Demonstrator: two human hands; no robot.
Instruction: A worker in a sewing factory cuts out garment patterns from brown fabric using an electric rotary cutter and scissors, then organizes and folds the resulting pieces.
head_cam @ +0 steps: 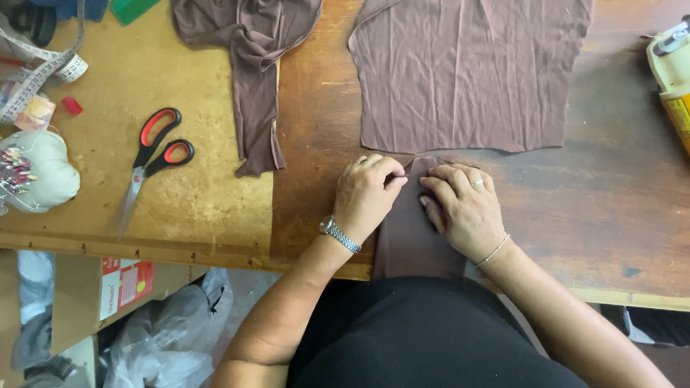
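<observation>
A narrow strip of brown fabric (409, 242) hangs over the front edge of the wooden table (604, 226). My left hand (366, 196), with a metal watch at the wrist, pinches the strip's top left corner. My right hand (464, 207), with a ring and a thin bracelet, presses flat on the strip's right side, fingertips at its top edge. Just beyond both hands lies a large flat piece of the same brown fabric (468, 68). A bunched brown fabric piece (254, 53) lies further left.
Red-and-black scissors (151, 160) lie on the lighter board at left. A pincushion with pins (32, 171) and a tape measure (39, 76) sit at the far left. A yellow power cutting tool (685, 83) rests at the right edge. Bags and a box are below the table.
</observation>
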